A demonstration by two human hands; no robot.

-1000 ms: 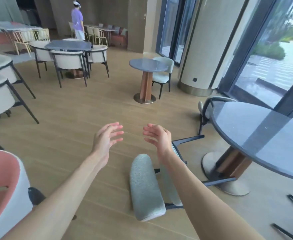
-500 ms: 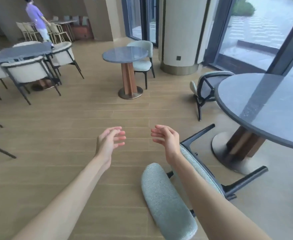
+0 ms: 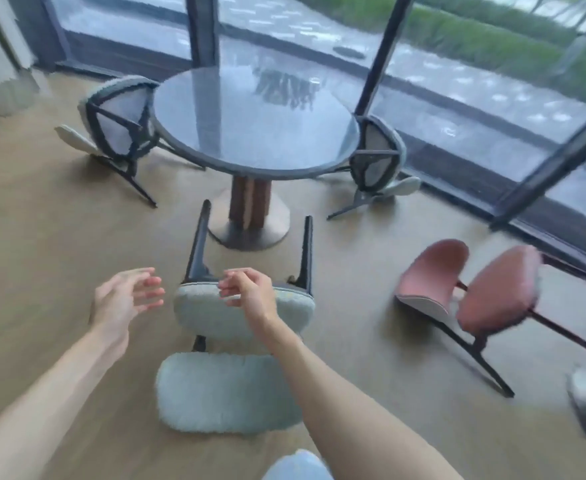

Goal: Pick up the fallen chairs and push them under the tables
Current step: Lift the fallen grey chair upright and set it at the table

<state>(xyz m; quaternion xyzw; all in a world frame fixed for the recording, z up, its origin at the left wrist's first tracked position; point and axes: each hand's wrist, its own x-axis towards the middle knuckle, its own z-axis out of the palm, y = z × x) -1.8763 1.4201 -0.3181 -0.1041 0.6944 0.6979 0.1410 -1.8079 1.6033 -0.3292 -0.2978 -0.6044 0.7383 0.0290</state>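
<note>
Fuzzy grey-green fallen chair point(image 3: 229, 393) lies below the left hand point(image 3: 122, 301) and right hand point(image 3: 250, 294), both loosely spread, empty.

No words, numbers, labels or signs to read anywhere. Picture blurry.

the round grey tabletop point(image 3: 250, 116) is seen as glossy, stone-like and reflective. the fallen pale green chair point(image 3: 229, 393) is covered in nubby cloth, with matt black legs. the floor point(image 3: 42, 237) is matt wood.
</note>
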